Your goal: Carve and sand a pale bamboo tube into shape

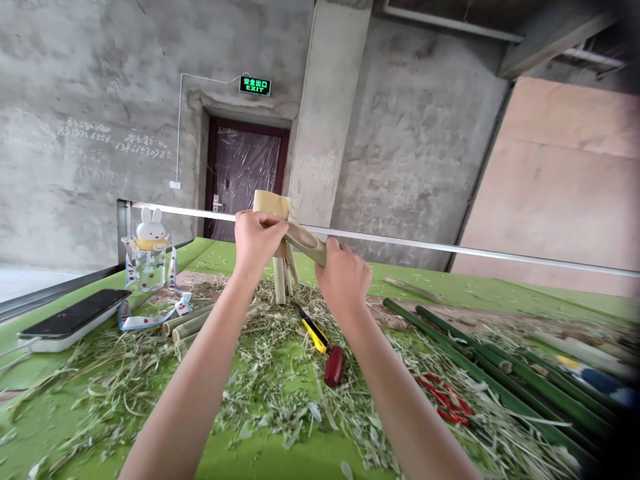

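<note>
My left hand [259,241] is closed around a pale bamboo construction, just below its wide flat top piece [273,203]. Thin bamboo strips [280,283] reach down from it towards the shavings on the table. My right hand [345,273] grips the near end of a bamboo tube [306,243] with an oval opening cut in its side. The tube's far end meets the construction by my left fingers; whether it is fixed there, I cannot tell. Below my hands lie a yellow and black utility knife [315,333] and a red-handled tool [333,367].
Bamboo shavings [285,407] cover much of the green table [240,460]. To the left are short bamboo tubes [195,325], a phone [75,313] and a rabbit-topped bottle [151,247] with a strap. Green bamboo poles [480,360] and red-handled pliers or scissors [447,400] lie right.
</note>
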`<state>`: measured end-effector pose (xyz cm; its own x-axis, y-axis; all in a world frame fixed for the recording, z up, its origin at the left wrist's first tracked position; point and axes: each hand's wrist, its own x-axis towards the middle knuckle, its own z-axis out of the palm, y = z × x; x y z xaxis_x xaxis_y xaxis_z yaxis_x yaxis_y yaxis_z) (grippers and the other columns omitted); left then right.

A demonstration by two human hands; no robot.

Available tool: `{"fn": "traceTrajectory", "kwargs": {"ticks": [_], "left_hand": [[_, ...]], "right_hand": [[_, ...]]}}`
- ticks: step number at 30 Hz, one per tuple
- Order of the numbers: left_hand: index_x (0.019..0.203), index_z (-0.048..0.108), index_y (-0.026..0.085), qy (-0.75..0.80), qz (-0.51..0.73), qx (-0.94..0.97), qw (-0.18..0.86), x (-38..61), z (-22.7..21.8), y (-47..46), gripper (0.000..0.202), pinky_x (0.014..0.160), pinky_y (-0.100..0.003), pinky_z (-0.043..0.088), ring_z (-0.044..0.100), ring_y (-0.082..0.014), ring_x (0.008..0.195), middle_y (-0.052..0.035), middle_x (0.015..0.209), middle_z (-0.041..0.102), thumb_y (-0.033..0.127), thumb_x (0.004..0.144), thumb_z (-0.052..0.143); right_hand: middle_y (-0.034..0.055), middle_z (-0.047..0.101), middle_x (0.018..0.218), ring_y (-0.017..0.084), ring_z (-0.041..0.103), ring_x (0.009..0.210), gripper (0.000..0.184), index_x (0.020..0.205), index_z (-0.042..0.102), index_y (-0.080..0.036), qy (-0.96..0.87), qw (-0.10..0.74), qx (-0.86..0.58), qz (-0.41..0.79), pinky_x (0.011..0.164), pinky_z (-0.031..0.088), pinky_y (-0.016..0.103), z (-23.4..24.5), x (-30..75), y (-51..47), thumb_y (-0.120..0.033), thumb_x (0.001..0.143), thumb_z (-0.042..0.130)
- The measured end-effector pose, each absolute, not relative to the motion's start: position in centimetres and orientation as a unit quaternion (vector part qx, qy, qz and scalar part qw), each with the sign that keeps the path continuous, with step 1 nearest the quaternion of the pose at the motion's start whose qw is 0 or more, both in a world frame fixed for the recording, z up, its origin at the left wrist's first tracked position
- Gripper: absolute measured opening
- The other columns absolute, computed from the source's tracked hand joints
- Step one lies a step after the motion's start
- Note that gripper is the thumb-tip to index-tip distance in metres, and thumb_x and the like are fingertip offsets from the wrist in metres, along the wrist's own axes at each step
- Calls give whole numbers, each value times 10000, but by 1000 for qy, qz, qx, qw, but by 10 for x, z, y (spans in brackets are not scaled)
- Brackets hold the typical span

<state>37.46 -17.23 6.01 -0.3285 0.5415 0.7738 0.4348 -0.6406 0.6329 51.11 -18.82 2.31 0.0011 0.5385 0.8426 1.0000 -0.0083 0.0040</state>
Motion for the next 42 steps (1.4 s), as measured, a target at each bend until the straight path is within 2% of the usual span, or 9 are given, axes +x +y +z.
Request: {"fn": "traceTrajectory", "kwargs": {"ticks": [6,13,20,23,27,30,33,36,42], "left_hand": [[561,646,182,411,698,583,63,369,63,-174,92,614,-296,464,580,-143,636,-32,614,623,221,598,571],[579,656,186,419,700,576,56,361,65,-174,89,647,-312,473,570,-140,638,-30,632,627,236,600,585],[665,674,190,451,677,582,-14,355,67,-175,113,774,-373,471,547,-202,888,-70,828,605,201,614,574],[608,646,175,489,646,583,-57,353,67,-177,105,793,-364,464,532,-222,941,-92,944,555,131,587,553],[526,573,167,498,617,607,-51,350,67,-174,134,731,-367,470,544,-244,901,-93,767,536,157,641,505],[521,555,175,490,622,609,-46,352,68,-175,184,738,-366,476,513,-263,972,-97,706,516,243,690,527],[600,605,174,471,614,631,-61,357,68,-180,111,780,-351,484,487,-254,1036,-106,923,523,271,653,602],[673,647,180,451,595,661,-73,365,68,-186,118,794,-346,490,499,-237,1023,-98,1131,446,292,644,624],[745,667,173,472,579,655,-113,382,62,-188,156,761,-363,494,550,-210,895,-101,1186,397,283,646,620]], "right_hand": [[54,608,728,172,598,647,149,887,518,-170,-617,343,-621,-340,490,311,230,23,511,-188,-212,752,564],[55,615,707,168,587,623,156,916,535,-183,-605,352,-633,-331,487,314,231,24,518,-185,-217,764,551],[48,606,682,169,589,618,173,930,538,-180,-610,347,-632,-329,485,315,230,25,518,-186,-216,762,557],[47,606,707,164,589,618,165,910,533,-183,-613,345,-630,-330,487,317,229,25,516,-187,-231,757,574],[51,609,710,181,601,656,173,909,537,-188,-612,343,-631,-332,504,328,238,25,516,-186,-232,747,577],[56,611,700,184,600,643,186,930,541,-179,-612,344,-630,-332,497,326,241,25,517,-185,-223,751,562],[62,621,713,180,597,623,191,934,544,-168,-614,340,-632,-329,484,322,237,26,516,-186,-214,750,559],[67,630,727,180,605,626,176,934,546,-164,-611,331,-639,-330,484,330,235,26,515,-187,-199,762,540],[74,625,732,206,621,652,170,917,544,-157,-610,323,-642,-333,488,345,243,25,515,-186,-203,754,553]]}}
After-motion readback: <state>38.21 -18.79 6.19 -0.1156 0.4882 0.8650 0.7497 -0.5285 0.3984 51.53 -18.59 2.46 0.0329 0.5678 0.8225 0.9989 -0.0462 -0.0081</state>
